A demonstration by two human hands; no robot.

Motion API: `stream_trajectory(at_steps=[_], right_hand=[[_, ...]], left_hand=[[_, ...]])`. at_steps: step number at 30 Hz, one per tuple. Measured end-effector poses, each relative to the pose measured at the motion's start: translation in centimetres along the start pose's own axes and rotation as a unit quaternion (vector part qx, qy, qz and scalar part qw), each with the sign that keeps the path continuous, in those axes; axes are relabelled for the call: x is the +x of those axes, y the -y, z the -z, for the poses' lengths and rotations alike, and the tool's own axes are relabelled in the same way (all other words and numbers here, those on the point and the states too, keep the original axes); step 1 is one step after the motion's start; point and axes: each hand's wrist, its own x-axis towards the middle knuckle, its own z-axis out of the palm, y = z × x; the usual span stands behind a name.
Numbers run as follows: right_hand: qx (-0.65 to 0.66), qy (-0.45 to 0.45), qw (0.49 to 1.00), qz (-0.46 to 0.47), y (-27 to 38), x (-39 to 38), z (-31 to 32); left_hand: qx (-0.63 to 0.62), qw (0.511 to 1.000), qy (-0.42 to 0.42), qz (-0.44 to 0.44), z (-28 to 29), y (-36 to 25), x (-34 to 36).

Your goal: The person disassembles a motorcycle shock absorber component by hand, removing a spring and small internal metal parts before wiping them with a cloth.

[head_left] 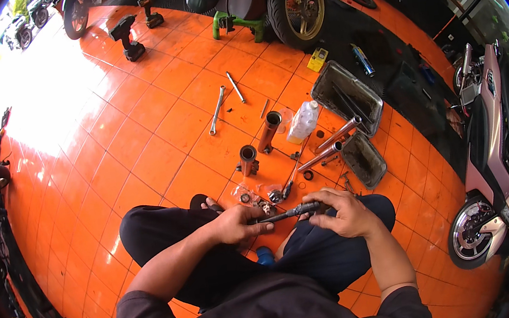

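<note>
Above my folded legs, a dark slim tool with a thin shaft and a thicker end spans between my hands; its exact kind is hard to make out. My left hand is closed on its thin end, while my right hand grips the thick end with bent fingers. Just beyond lie small metal parts and a clear plastic bag. Two open-topped fork legs, a nearer one and a farther one, stand upright. To their right, two shiny fork tubes lie slanted by the trays.
A large grey tray, a smaller tray and a whitish bottle are ahead right. Wrenches lie farther off, near a cordless driver. A motorcycle wheel stands at the back, a pink scooter at right.
</note>
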Motion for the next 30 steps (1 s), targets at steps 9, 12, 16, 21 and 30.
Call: stream_trajectory(at_steps=[9,12,16,21,30], right_hand=[[0.129,-0.081,0.986,-0.075,-0.9,0.1,-2.0],[0.065,0.014,0.983,-0.169,-1.3,0.3,-0.9],[0.159,-0.007,0.974,-0.160,-1.8,0.1,-1.7],[0.256,-0.003,0.952,-0.165,-3.6,-1.1,-2.3],[0.137,-0.022,0.985,-0.107,-1.4,-1.1,-1.6]], left_hand=[[-0.133,0.990,0.010,0.048,-0.7,1.1,0.2],[-0.096,0.994,0.019,0.046,-0.3,0.6,0.0],[0.038,0.997,-0.033,-0.058,-0.8,1.1,0.1],[0.053,0.998,-0.016,-0.039,-0.3,0.8,0.2],[0.113,0.991,-0.049,-0.051,0.1,0.1,-0.1]])
